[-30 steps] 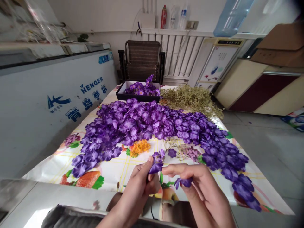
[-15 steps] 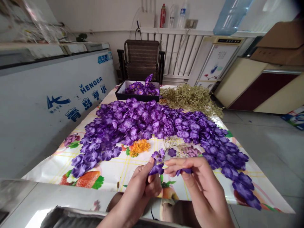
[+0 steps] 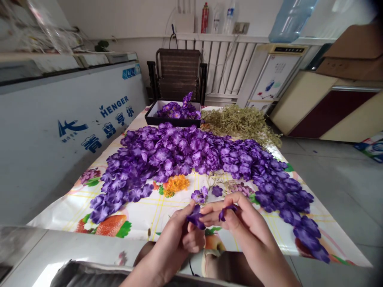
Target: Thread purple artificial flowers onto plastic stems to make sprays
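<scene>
My left hand (image 3: 182,233) pinches a purple petal piece (image 3: 196,217) between thumb and fingers. Close beside it on the right, my right hand (image 3: 239,221) holds another purple petal piece (image 3: 226,211) between thumb and index finger, its other fingertips reaching the left hand's petal. Just beyond the hands, a small purple flower cluster (image 3: 200,195) and a single purple flower (image 3: 217,191) lie on the cloth. A wide heap of purple petals (image 3: 179,151) arcs across the table, with a small orange pile (image 3: 176,185) in front of it.
A black box (image 3: 173,121) with purple flowers stands at the table's far side, left of a heap of dry greenish stems (image 3: 239,121). Behind is a folding chair (image 3: 179,73). A white freezer (image 3: 74,131) borders the left, a cabinet (image 3: 329,107) the right.
My right hand has shifted slightly left, and the petal in it is now raised at the index fingertip. My left hand has barely moved.
</scene>
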A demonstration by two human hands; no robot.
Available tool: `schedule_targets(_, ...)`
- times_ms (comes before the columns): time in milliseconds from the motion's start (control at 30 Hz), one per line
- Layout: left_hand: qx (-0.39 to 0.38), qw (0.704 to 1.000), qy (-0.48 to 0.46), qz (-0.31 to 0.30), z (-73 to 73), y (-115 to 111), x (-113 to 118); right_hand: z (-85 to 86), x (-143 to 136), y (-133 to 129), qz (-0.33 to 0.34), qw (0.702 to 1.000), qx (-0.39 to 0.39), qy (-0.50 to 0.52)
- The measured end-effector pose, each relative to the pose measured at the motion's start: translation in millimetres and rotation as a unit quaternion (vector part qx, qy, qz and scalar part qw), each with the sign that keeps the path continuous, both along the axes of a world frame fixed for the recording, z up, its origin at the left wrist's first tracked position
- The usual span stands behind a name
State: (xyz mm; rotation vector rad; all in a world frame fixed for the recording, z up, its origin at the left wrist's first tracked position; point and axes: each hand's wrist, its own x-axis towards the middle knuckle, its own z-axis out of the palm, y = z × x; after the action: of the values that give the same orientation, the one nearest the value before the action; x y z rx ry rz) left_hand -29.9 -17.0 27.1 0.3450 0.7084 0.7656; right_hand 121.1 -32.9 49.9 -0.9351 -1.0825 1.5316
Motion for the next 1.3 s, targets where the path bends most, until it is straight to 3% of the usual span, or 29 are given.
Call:
schedule_targets(167,0.015,0.999,0.018,0.027,5.1,0.8,-5.9,-1.0,-1.9,4.8,-0.001,0.992,-0.063,0.112)
schedule_targets(500,0.152,0.963,0.209,0.077,3.0,-0.9,-13.5,-5.6,-9.0,11.5,-0.061,0.982,-0.088,0.156)
schedule_targets(600,0.208,0.914,0.343,0.069,-2.4,11.4,-34.6,-8.6,-4.7,15.9,-0.074,0.973,-0.092,0.197)
schedule_targets(667,0.278,0.833,0.478,0.001,-12.4,23.8,-53.2,-12.2,-1.2,19.5,-0.054,0.966,-0.1,0.232)
schedule_targets(767,0.288,0.795,0.534,0.011,-28.3,39.4,-74.2,-18.2,0.8,24.4,-0.021,0.953,-0.11,0.281)
schedule_targets(867,0.314,0.772,0.549,0.053,-27.5,39.5,-74.5,-21.6,-2.5,26.1,-0.012,0.944,-0.127,0.305)
schedule_targets(933,0.339,0.782,0.521,0.046,-16.3,30.8,-64.2,-22.4,-6.0,25.3,-0.004,0.944,-0.134,0.301)
schedule_targets(1000,0.365,0.84,0.399,0.033,-3.5,19.9,-50.4,-22.4,-8.7,23.9,0.004,0.949,-0.137,0.285)
schedule_targets(1067,0.35,0.869,0.349,0.025,4.6,11.6,-38.2,-21.5,-9.2,22.0,0.007,0.958,-0.13,0.257)
schedule_targets(1167,0.298,0.898,0.32,0.054,5.1,7.7,-27.7,-17.3,-4.7,17.7,0.016,0.983,-0.088,0.163)
schedule_targets(1300,0.268,0.91,0.304,0.083,1.6,8.3,-23.5,-11.0,0.7,7.5,0.014,1.0,0.013,-0.021)
